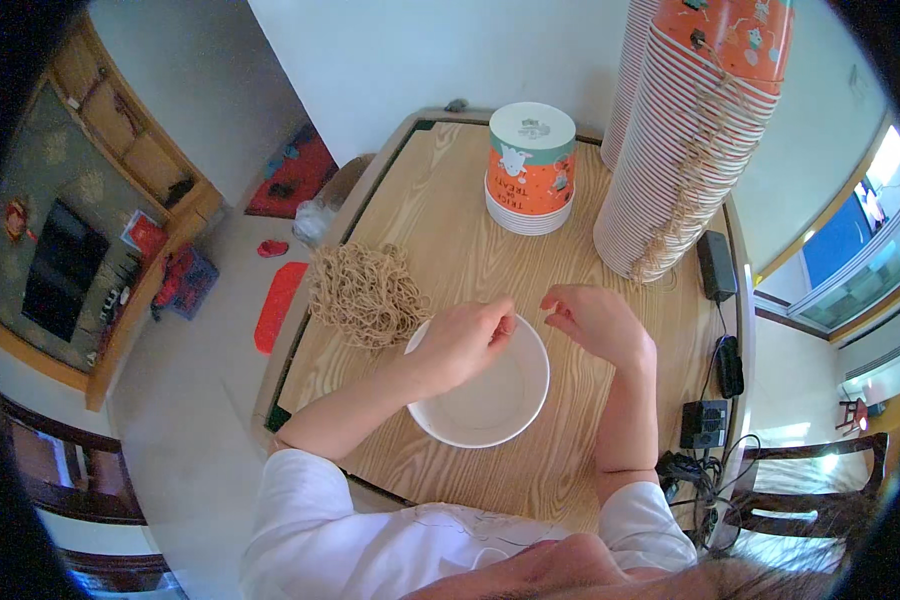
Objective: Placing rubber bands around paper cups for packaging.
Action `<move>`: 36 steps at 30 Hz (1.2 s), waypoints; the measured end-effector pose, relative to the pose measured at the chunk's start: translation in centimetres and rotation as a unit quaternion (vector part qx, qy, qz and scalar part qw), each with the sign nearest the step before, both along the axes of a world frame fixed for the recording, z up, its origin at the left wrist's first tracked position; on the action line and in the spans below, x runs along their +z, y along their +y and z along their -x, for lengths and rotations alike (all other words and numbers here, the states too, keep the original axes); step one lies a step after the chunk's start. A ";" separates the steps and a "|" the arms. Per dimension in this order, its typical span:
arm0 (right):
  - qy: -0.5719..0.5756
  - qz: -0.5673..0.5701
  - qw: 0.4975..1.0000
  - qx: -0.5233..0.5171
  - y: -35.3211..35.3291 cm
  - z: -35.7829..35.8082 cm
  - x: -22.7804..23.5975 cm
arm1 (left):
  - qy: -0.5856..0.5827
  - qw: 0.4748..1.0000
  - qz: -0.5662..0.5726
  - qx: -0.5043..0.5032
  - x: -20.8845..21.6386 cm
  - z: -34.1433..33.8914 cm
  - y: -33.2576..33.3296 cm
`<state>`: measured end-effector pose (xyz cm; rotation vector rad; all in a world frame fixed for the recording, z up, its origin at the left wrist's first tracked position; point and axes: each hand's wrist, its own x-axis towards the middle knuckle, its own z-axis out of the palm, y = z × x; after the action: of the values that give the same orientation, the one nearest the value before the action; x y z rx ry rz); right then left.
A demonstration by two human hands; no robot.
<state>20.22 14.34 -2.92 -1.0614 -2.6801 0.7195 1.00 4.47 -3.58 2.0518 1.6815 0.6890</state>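
Across a wood-grain worktop, two hands meet above a white tub

Under the white wall (420,80), the pale worktop (440,200) has a dark strip along its edge. Beyond it to the left are a red mat (282,305) on the floor and a black screen (65,268); black adapters and cables (705,425) lie along the right side, near a dark chair (810,485).

Near the person, the white tub (480,405) stands mouth up, its visible inside bare. Farther back, a short stack of upturned tubs (530,185) shows orange and green printing; to its right rises a tall nested stack (685,150), strung with twine down its side.

Just left of the white tub sits a loose, tangled heap of tan twine (365,295). The left hand (475,338) is over the tub's far part, fingers curled in; the right hand (598,318), fingers half bent, hovers just beside it. Whether either grips a thin strand, I cannot tell.
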 end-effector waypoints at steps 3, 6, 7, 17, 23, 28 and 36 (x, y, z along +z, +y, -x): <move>0.013 -0.021 0.999 0.026 0.1 0.2 -0.3 | -0.012 1.000 -0.002 0.004 -0.1 0.0 0.1; 0.028 0.001 0.999 0.043 0.1 0.8 -0.1 | 0.002 1.000 0.012 0.022 0.2 -0.1 0.1; 0.030 0.004 0.998 0.052 0.2 0.9 -0.5 | 0.003 1.000 0.007 0.030 0.2 -0.2 0.1; 0.029 0.027 0.997 0.071 0.5 1.3 -0.5 | 0.008 0.997 -0.028 0.065 0.8 -0.1 0.1; 0.036 0.065 0.993 0.087 0.8 1.4 -0.7 | 0.011 0.998 -0.061 0.034 0.0 -0.1 0.3; 0.060 0.057 0.988 0.130 1.2 1.7 -1.1 | 0.026 0.997 -0.064 0.036 0.0 -0.3 0.3; 0.112 0.105 0.973 0.172 2.3 2.2 -1.8 | 0.037 0.997 -0.051 0.041 -0.3 -0.5 0.6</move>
<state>17.97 16.66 -4.68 -0.5130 -2.6552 1.1316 1.45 5.03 -3.86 2.1118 1.8147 0.7468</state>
